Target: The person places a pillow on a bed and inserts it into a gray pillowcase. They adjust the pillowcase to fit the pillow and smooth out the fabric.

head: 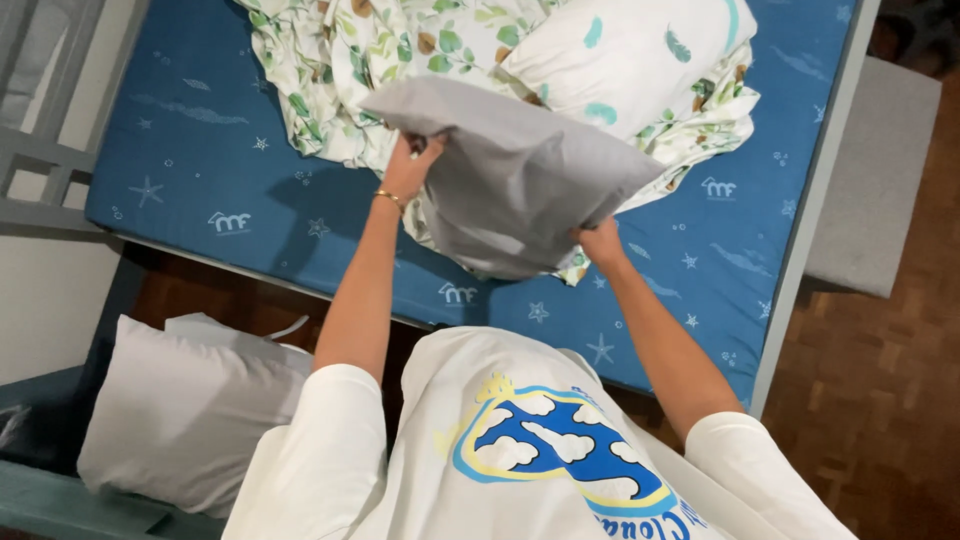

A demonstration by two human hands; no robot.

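- Nearest the camera is the person's white T-shirt (520,440) with a blue-and-yellow cloud print, both bare arms reaching forward over the bed.
- Left hand (412,165) grips the upper left corner of a grey pillow (520,175), fingers closed on the fabric; a thin gold bracelet (388,197) sits on that wrist.
- Right hand (600,242) holds the pillow's lower edge, fingers curled into the cloth and partly hidden by it.
- That grey pillow is held up in the air, tilted, above the blue mattress (200,140) with its star pattern.
- Behind the pillow lies a crumpled leaf-print sheet (340,60), and a white pillow with teal feather marks (640,55) rests on top of it.
- At lower left, a second grey pillow (180,410) lies beside the bed frame.
- Brown parquet floor (880,380) shows at the right.
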